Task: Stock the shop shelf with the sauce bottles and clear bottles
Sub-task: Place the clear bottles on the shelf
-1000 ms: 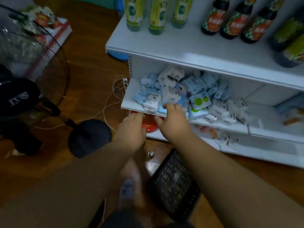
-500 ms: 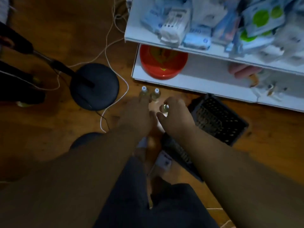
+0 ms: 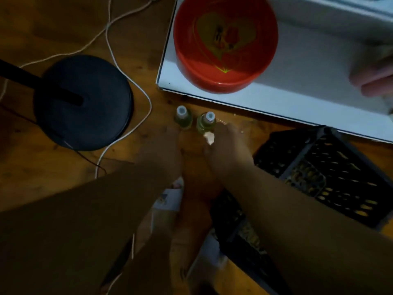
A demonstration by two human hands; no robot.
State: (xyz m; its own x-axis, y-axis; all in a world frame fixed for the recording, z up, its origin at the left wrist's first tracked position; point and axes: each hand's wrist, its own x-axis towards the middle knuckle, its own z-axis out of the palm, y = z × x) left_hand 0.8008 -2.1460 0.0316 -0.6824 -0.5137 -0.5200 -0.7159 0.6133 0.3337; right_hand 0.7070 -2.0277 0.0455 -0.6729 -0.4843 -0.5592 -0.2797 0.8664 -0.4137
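Two small bottles of greenish liquid with white caps stand upright on the wooden floor, the left bottle (image 3: pixel 184 118) and the right bottle (image 3: pixel 205 122), just in front of the white bottom shelf (image 3: pixel 276 103). My left hand (image 3: pixel 163 153) reaches toward the left bottle, its fingertips just short of it and holding nothing that I can see. My right hand (image 3: pixel 228 150) lies beside the right bottle and pinches a small pale thing (image 3: pixel 209 139), which looks like a bottle top. The view is dark and blurred.
A red bowl (image 3: pixel 225 79) sits on the bottom shelf. A black plastic crate (image 3: pixel 331 171) lies on the floor to the right. On the left are a black round stand base (image 3: pixel 85 103) and white cables (image 3: pixel 127 77). Someone's fingers (image 3: pixel 374 81) show at the right edge.
The view has dropped from the middle shelf to the floor. Both hands came down from the shelf edge to the two bottles, and the right hand has moved up beside the right bottle.
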